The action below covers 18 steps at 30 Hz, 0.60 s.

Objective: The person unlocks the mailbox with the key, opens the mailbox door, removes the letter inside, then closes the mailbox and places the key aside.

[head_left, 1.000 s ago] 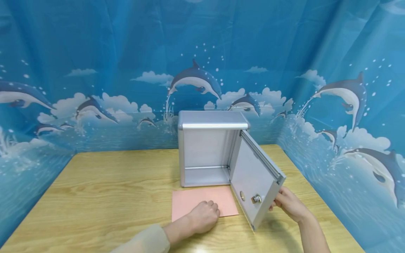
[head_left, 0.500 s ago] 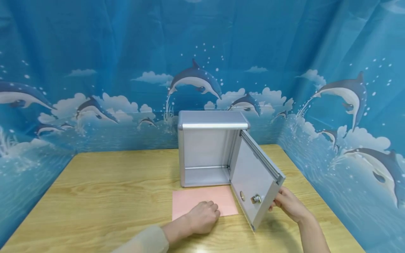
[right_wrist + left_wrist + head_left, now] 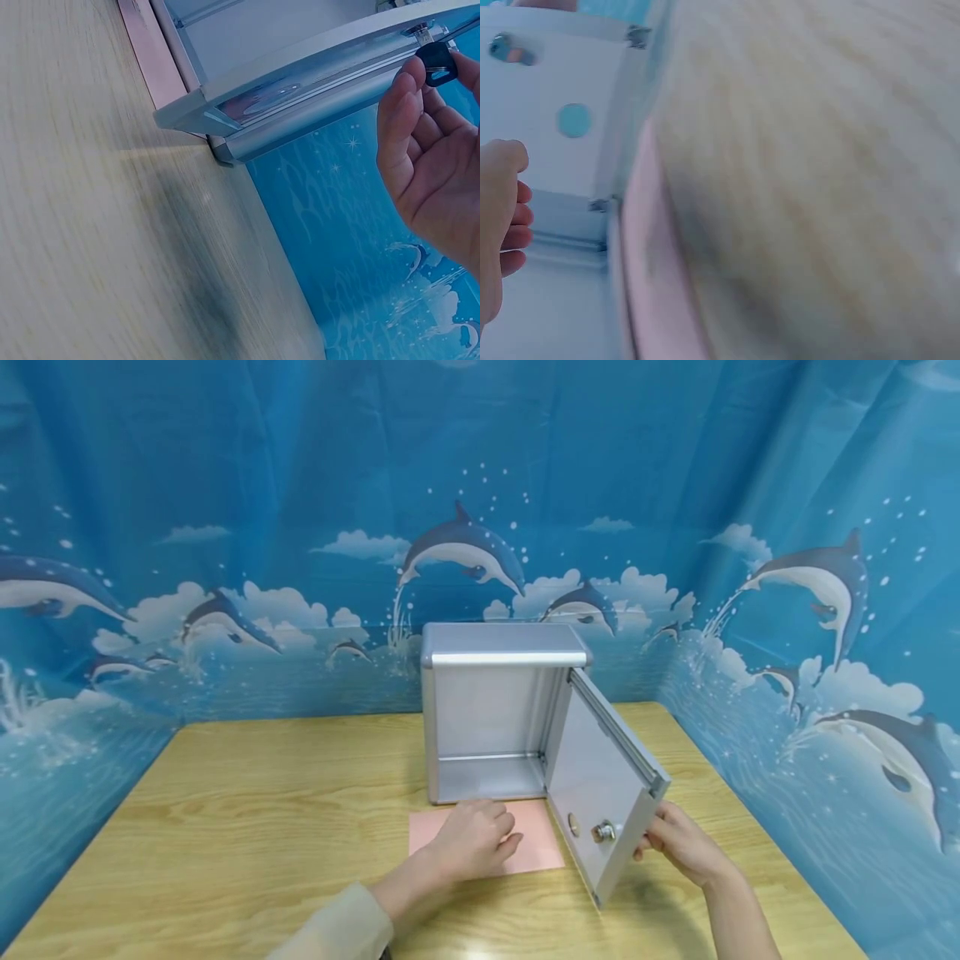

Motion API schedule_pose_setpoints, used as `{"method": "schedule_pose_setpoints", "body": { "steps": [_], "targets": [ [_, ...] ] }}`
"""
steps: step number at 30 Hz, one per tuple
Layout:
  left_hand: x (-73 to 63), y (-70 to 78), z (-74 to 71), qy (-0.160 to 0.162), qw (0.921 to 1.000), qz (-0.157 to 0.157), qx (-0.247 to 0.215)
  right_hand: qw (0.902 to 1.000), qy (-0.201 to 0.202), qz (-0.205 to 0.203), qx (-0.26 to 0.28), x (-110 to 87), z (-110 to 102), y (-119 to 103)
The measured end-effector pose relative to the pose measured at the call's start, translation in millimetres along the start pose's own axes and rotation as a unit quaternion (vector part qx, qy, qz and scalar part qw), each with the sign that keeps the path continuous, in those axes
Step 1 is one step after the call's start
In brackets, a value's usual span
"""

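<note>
A silver-grey metal box (image 3: 504, 647) stands on the wooden table, its door (image 3: 588, 752) swung out to the right. On the door's inner face sits a metal lock (image 3: 603, 832). My right hand (image 3: 681, 845) is behind the door's free edge; the right wrist view shows thumb and finger pinching a black-headed key (image 3: 437, 64) at the lock. In front of the box lies a flat pink sheet or folder (image 3: 542, 837). Over it hovers my left hand (image 3: 471, 842), fingers loosely curled, with nothing seen in them. The left wrist view shows those curled fingers (image 3: 517, 225) before the door.
Wooden tabletop (image 3: 285, 810) stretches to the left of the box. A blue curtain (image 3: 300, 485) printed with dolphins and clouds encloses the back and sides. The open door juts forward past the pink sheet's right edge.
My left hand has lifted off the pink sheet's front edge and moved forward, its thumb now apart from the fingers. The door has shifted very slightly left with my right hand.
</note>
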<state>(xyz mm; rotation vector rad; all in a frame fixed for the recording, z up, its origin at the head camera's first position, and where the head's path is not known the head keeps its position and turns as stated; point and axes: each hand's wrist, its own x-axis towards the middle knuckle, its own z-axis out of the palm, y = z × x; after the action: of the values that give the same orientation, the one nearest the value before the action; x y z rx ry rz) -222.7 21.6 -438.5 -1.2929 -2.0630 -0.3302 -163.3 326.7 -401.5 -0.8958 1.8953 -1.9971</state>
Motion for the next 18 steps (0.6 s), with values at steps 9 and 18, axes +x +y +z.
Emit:
{"method": "schedule_pose_setpoints", "body": {
  "steps": [9, 18],
  "targets": [
    [29.5, -29.2, -38.2, 0.092, 0.9955, -0.020, 0.005, 1.0000, -0.006, 0.000, 0.003, 3.5, 0, -1],
    [59.2, -62.1, -85.8, 0.167, 0.9846, -0.050, -0.006, 0.9998, -0.019, 0.003, -0.003, 6.3, 1, -1]
  ]
}}
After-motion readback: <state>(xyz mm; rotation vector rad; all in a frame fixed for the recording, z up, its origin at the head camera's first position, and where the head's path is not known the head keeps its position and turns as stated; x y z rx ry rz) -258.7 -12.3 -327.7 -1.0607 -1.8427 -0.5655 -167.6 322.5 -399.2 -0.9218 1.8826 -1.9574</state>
